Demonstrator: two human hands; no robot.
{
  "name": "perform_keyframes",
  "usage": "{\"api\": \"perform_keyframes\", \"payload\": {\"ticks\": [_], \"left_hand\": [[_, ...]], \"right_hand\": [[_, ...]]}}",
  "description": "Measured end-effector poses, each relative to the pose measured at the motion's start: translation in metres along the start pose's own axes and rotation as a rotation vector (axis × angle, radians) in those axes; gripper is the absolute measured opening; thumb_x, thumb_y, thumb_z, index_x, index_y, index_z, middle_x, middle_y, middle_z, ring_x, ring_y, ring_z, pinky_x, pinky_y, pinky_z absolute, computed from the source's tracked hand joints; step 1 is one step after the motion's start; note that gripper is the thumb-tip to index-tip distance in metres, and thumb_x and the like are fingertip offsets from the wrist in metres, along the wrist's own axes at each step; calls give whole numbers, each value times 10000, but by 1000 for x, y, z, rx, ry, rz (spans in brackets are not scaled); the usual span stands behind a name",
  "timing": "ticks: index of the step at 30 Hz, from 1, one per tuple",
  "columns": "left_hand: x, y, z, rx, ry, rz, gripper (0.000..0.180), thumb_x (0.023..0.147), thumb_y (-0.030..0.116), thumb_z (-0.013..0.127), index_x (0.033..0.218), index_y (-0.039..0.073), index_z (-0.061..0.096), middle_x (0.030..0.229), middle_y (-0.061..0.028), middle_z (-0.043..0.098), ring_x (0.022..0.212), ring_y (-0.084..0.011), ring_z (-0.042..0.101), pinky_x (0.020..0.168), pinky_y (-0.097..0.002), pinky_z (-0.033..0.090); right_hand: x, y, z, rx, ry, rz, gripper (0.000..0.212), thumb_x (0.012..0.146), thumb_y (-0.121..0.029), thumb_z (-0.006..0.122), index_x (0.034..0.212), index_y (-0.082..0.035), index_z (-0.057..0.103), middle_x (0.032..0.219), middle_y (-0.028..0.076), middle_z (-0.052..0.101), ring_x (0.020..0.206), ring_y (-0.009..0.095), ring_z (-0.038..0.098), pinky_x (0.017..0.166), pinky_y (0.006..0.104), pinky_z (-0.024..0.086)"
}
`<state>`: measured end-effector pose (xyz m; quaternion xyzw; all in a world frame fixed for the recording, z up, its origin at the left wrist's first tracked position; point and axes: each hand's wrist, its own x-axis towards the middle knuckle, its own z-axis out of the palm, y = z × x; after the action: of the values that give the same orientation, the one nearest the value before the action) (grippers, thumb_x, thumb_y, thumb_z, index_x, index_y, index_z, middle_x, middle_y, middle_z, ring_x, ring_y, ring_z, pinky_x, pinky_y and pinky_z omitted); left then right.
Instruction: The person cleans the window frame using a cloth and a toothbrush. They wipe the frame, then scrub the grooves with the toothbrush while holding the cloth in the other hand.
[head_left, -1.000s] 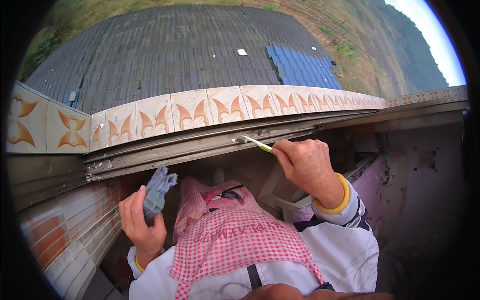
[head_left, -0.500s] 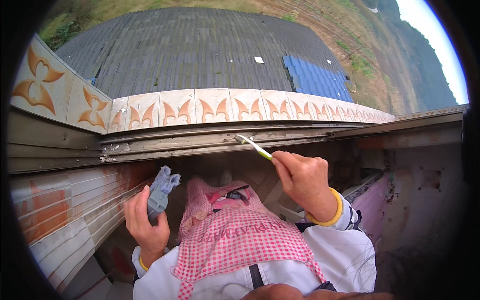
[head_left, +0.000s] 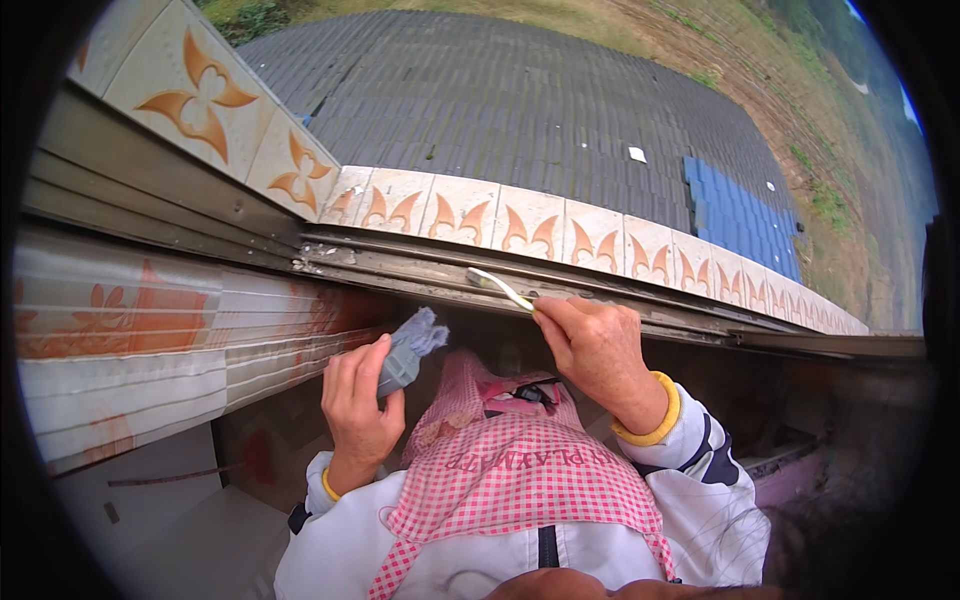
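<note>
My right hand (head_left: pixel 600 355) is closed around the handle of a white and green toothbrush (head_left: pixel 512 294). The toothbrush head rests at the metal window track (head_left: pixel 400 268), bristles turned down toward the grooves. Pale crumbs and dirt (head_left: pixel 325 257) lie at the track's left end. Lower and to the left, my left hand (head_left: pixel 358 410) grips a grey plastic cleaning head (head_left: pixel 400 368) with fuzzy blue-grey cloth strips sticking out of its upper end. This piece is held below the track, apart from it.
Patterned tiles (head_left: pixel 460 212) line the outer sill, with a dark tiled roof (head_left: pixel 480 100) beyond. A window frame (head_left: pixel 170 200) stands at the left, above a pleated curtain (head_left: pixel 150 330). I wear a pink checked apron (head_left: pixel 530 480) whose pocket holds a dark object.
The view has turned, shifting the sill and roof rightward. The toothbrush now sits nearer the track's left end. My left hand still holds the grey cleaning head.
</note>
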<state>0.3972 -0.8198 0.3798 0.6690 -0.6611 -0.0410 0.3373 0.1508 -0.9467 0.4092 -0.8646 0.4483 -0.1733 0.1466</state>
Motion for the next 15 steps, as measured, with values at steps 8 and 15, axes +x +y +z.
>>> {"api": "perform_keyframes", "payload": {"ticks": [8,15], "left_hand": [[29,17,19,86,17,78,560,630,-67,673,1177,51,659,1079,-118,632,962,-319,608,834,-421,467],[70,7,45,104,-212,261,372,747,-16,596,1116,26,624,955,-91,590,955,-263,575,849,-383,444]], "right_hand": [[-4,28,-37,-107,-161,83,71,803,-99,748,874,-93,745,676,79,628,588,293,629,537,403,469],[23,29,-7,197,-32,-34,123,795,-81,752,917,-62,754,760,141,692,667,316,679,592,372,515]]}}
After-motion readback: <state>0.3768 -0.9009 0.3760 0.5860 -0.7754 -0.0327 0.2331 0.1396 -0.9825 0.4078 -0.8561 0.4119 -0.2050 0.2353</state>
